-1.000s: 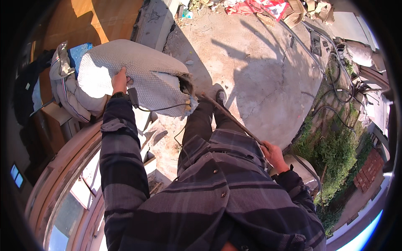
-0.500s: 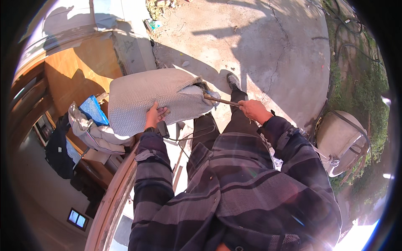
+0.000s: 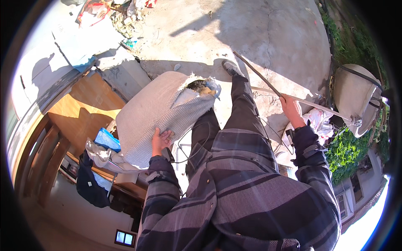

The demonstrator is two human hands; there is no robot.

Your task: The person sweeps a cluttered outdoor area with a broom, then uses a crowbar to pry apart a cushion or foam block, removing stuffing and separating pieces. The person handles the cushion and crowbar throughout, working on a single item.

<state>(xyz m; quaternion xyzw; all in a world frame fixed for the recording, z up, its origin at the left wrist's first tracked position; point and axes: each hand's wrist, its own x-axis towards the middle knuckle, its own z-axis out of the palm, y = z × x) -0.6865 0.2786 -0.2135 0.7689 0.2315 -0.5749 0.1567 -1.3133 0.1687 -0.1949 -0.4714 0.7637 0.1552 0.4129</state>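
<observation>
A large pale sack-like bundle (image 3: 146, 108) of dimpled fabric leans at the left of my legs. Its right end is torn, and yellowish and whitish stuffing (image 3: 203, 87) shows in the hole. My left hand (image 3: 161, 141) lies against the bundle's near side, thumb up and fingers apart. My right hand (image 3: 292, 109) is closed around one end of a thin brown stick (image 3: 257, 74). The stick slants up and left over the concrete, its far tip apart from the bundle.
A wooden cabinet (image 3: 83, 102) stands left of the bundle, with a blue package (image 3: 108, 140) and crumpled cloth nearby. On the right are a large pale bucket (image 3: 354, 94), a plastic bag (image 3: 316, 125) and green plants (image 3: 347, 152). Litter lies on the concrete at the far left.
My right hand has moved right, drawing the stick out of the torn end and swinging its tip up. The bundle has tilted, its torn end raised. My left hand stays against it.
</observation>
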